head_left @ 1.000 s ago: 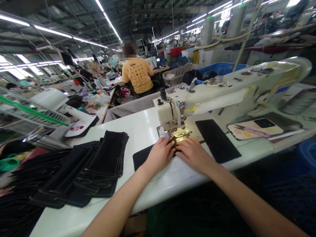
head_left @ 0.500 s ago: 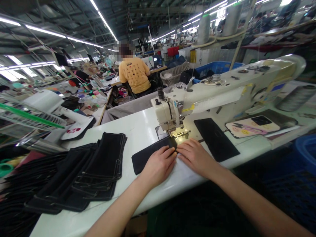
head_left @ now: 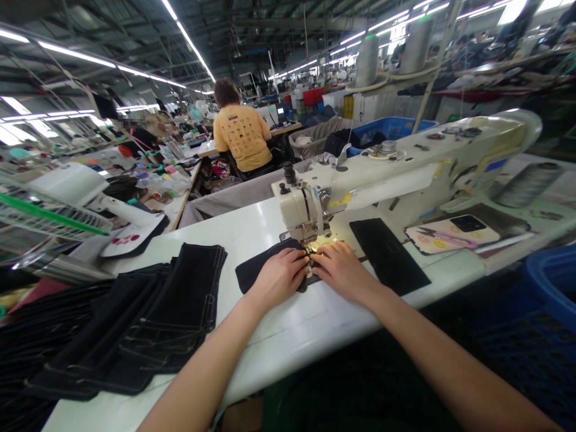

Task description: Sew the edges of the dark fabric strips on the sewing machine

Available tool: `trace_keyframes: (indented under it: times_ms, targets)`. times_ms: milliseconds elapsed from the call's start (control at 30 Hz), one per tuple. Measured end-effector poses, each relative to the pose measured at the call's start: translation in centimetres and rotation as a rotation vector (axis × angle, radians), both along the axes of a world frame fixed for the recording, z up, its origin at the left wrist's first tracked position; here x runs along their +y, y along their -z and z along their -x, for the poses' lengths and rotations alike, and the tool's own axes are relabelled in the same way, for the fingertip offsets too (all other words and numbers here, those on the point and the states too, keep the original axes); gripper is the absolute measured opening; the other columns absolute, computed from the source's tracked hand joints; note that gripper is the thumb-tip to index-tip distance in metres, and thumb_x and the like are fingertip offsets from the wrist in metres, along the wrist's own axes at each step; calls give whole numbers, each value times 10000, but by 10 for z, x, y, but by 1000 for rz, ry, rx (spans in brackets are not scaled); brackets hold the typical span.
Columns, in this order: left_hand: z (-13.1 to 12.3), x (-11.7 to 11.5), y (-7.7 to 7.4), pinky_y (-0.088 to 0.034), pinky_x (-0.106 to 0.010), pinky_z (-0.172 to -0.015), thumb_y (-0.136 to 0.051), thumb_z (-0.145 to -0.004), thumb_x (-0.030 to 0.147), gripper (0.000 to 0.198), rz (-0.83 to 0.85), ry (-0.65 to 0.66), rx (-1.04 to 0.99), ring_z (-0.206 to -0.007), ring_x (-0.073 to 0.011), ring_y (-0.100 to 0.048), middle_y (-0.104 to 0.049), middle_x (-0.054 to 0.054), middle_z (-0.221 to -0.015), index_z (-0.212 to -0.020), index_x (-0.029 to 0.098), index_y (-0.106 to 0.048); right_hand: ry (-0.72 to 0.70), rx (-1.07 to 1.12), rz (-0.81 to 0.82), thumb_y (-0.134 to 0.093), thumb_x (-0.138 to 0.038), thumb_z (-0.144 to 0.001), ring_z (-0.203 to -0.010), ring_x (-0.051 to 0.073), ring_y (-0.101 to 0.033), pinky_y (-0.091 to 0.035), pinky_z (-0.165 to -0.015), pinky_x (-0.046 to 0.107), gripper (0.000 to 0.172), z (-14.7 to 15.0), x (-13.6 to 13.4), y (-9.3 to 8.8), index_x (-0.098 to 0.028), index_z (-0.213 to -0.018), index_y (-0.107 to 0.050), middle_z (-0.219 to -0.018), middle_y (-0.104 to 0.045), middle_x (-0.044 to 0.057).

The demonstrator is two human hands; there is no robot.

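Note:
A black fabric piece (head_left: pixel 255 264) lies on the white table, its right end under the needle area of the sewing machine (head_left: pixel 294 210). My left hand (head_left: pixel 281 273) rests on that piece, fingers bent and pressed on its edge. Close beside it, at the lit needle plate, my right hand (head_left: pixel 342 270) pinches the piece's right end with its fingertips. Another black piece (head_left: pixel 387 252) lies flat to the right of the needle. On the left are stacked black pieces with pale stitching (head_left: pixel 189 300).
A phone (head_left: pixel 468 224) and pink-handled snips (head_left: pixel 445 237) lie at the right of the table. A white fan-like device (head_left: pixel 130 231) stands left. Ahead sits a person in a yellow shirt (head_left: pixel 242 138). A blue basket (head_left: pixel 549 288) is at lower right.
Both hands have moved slightly forward, toward the needle, with the black piece. Its near edge has shifted away from the table's front. The view has shifted a little.

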State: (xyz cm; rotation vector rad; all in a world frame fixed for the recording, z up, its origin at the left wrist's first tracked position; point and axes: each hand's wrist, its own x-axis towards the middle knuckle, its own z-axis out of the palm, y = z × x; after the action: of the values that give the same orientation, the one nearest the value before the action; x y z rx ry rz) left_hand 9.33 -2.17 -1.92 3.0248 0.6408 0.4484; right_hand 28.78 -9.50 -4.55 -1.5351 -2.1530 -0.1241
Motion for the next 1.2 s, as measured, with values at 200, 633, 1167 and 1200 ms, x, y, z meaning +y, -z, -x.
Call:
trace_keyframes:
  times_ms: [200, 633, 1167, 1200]
  targets:
    - [2, 17, 3, -544, -419, -985, -502, -964, 197, 262, 1, -4, -20, -1123, -234, -622, -676, -109, -1184, -1131, 176, -703, -3, 17, -9, -635, -324, -939, -1033, 273, -558, -415, -975, 473, 267, -2, -1, 4, -198, -1171, -669, -1095, -659, 100]
    - [1, 15, -1, -540, -409, -988, -496, -956, 174, 276, 0, -14, -5, -1110, -231, -626, -680, -109, -1186, -1147, 174, -695, 10, 66, -16, -610, -313, -947, -1134, 297, -563, -411, -1020, 530, 282, 5, -16, 14, -202, -1203, -648, -1199, -647, 123]
    - [27, 16, -18, -560, -360, -785, -542, -962, 310, 227, 15, -474, 331, -909, -257, -681, -665, -124, -1035, -1053, 147, -670, 11, 287, -125, -389, -105, -968, -1099, 271, -567, -452, -984, 470, 360, -2, -29, 11, -177, -1223, -634, -1156, -630, 131]
    - [29, 11, -19, -556, -355, -749, -529, -970, 343, 251, 10, -551, 384, -871, -260, -688, -662, -128, -999, -1017, 138, -666, -14, 302, -124, -383, -80, -953, -1085, 265, -565, -458, -970, 456, 382, -2, -33, 11, -178, -1216, -643, -1130, -626, 127]
